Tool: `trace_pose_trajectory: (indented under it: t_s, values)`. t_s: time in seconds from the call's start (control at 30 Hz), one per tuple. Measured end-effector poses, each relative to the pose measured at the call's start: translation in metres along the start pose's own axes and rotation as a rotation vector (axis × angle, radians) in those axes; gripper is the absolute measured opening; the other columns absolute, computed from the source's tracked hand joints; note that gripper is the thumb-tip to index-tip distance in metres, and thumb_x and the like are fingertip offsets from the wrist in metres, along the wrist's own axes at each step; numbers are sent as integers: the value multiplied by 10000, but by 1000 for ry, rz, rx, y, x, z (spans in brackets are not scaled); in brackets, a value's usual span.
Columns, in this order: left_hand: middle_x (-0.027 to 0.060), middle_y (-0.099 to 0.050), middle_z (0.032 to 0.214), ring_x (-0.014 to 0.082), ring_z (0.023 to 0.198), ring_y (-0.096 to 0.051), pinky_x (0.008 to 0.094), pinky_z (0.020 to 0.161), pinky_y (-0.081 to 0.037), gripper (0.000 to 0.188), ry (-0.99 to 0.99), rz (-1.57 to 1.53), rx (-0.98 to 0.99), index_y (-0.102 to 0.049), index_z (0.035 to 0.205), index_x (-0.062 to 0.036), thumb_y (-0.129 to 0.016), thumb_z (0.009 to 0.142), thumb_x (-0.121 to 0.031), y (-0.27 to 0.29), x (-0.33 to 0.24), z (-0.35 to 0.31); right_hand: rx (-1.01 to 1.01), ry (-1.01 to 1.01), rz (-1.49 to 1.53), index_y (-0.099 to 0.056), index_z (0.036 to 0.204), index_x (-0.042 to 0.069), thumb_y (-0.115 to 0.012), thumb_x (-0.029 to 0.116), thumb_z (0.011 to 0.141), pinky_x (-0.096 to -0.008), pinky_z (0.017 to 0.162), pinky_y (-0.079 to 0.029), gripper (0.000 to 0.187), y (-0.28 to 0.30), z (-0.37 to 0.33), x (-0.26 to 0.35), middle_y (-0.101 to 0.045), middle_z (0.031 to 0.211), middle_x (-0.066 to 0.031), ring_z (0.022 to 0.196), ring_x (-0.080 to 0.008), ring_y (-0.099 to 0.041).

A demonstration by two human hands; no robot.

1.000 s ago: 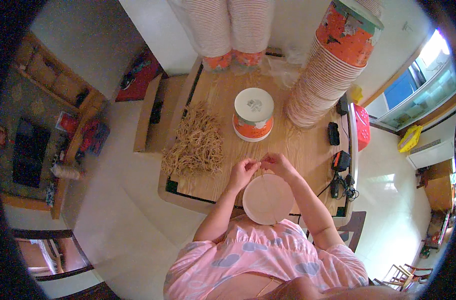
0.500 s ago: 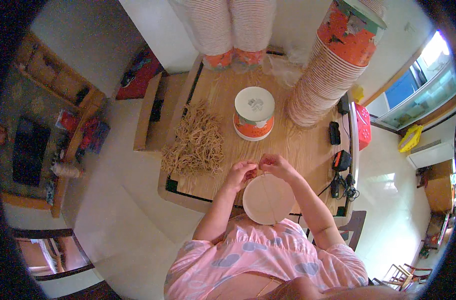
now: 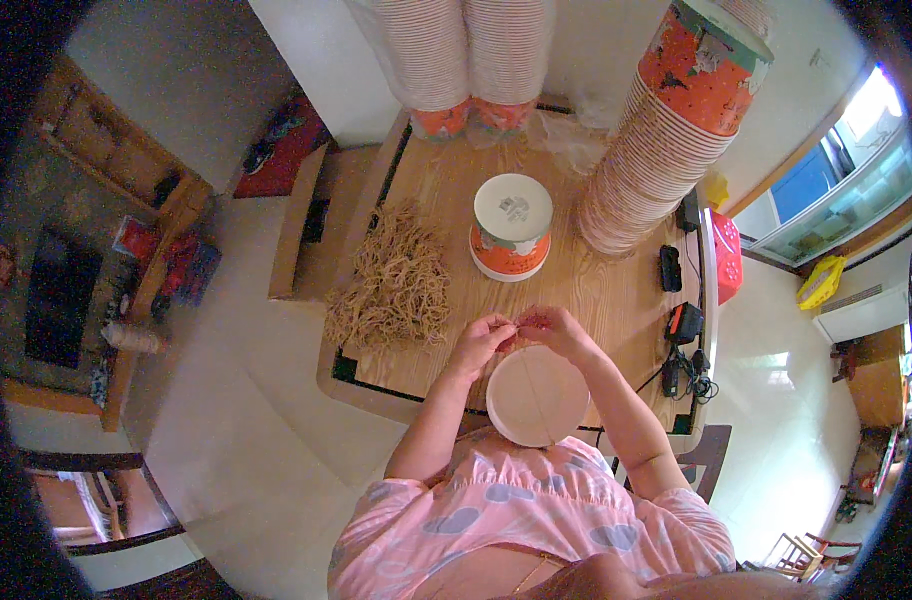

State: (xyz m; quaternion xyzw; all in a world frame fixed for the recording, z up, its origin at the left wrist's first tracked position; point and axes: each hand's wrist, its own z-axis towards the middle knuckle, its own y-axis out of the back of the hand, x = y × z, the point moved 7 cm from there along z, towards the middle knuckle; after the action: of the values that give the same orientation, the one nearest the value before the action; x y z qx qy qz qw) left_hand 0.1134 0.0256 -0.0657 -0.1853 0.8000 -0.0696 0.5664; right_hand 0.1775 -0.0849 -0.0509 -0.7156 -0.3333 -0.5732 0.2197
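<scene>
Pinching cord point(image 3: 538, 396), both hands point(image 3: 482, 343) point(image 3: 558, 334) nearly closed, twine heap point(image 3: 394, 285) left, tub stacks point(image 3: 646, 160) beyond

A pink top point(image 3: 536, 510) with grey shapes point(image 3: 616, 537), short sleeves point(image 3: 686, 520) and a gathered seam point(image 3: 516, 483) is being worn, along with a thin necklace point(image 3: 532, 574)

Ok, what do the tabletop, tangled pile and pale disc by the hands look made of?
Tabletop: likely smooth wood or laminate, given its grain.
Tangled pile: perhaps matt paper cord or plant fibre; tan, kinked strands.
Pale disc: perhaps matt paperboard or plastic; plain face.
</scene>
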Motion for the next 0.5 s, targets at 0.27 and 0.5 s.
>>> trace_pose_trajectory:
  t_s: [0.27,0.5]
  values:
    - [-13,-572,706,59,627,-514,198,565,-422,84,98,74,42,-597,813,-63,-605,795,-144,1,9,0,-6,65,-144,-614,806,41,-627,99,754,-228,596,-432,80,3,3,6,-589,719,1,656,-72,-515]
    - [8,-597,709,92,630,-534,232,593,-443,177,-86,403,-59,-613,801,-32,-653,766,-200,-4,-14,-5,-13,30,-119,-612,795,39,-638,96,746,-228,583,-421,80,7,-2,2,-580,697,12,648,-71,-508]
